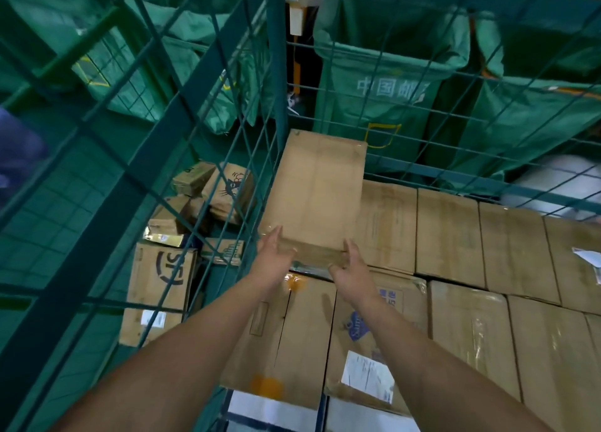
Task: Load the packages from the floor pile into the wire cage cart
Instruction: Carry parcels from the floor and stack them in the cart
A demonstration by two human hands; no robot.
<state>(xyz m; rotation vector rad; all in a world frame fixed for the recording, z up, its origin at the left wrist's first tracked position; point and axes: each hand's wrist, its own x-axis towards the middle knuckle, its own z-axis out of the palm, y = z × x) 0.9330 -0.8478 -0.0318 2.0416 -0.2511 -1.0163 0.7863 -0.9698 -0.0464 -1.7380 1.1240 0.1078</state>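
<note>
Cardboard box (320, 191) at twelve o'clock looks stiff and light. Left hand (273, 256) and right hand (349, 266) press its near corners, fingers straight, not clamped; hold there.

We see a dark green wire cage cart (276, 74) holding plain brown cardboard boxes (448, 236). One long box (318, 191) is the same tan with shiny clear tape. Another box (367, 344) carries blue print and a white label; its neighbour (279, 340) shows orange blotches. On the green floor (65, 223), a brown box (159, 288) bears big black letters, and a smaller one (229, 188) a black cat drawing. Green sacks (383, 83) show pale characters and a yellow outline.
</note>
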